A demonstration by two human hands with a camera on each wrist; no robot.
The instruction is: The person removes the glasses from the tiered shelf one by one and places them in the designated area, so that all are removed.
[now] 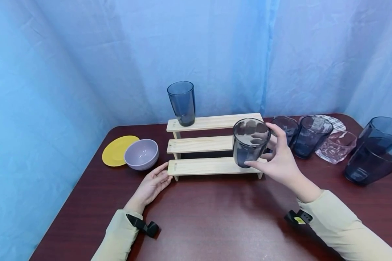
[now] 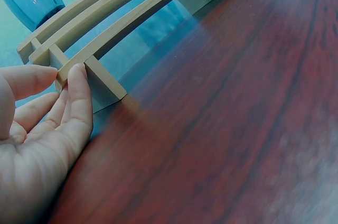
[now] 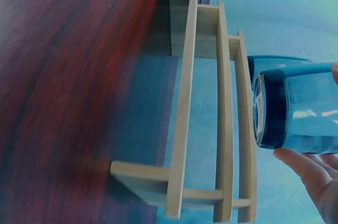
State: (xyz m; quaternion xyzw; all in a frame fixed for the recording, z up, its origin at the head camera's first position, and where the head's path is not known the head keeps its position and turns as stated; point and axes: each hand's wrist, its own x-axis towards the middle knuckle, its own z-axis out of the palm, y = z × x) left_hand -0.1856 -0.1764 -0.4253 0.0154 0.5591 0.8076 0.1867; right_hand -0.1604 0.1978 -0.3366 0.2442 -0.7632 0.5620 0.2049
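A three-tier wooden rack stands on the table, and my left hand pinches the left end of its lowest board between thumb and finger. Raised in front of the rack's right side is a smoky grey drinking glass. My right hand grips that glass from its right side, with the base showing in the right wrist view. A taller blue-grey glass stands upright on the left end of the top board.
At the left, a lilac bowl sits beside a yellow plate, overlapping it in view. Several dark glasses, a clear faceted glass dish and a white gridded plate occupy the right. Blue curtains hang behind the table.
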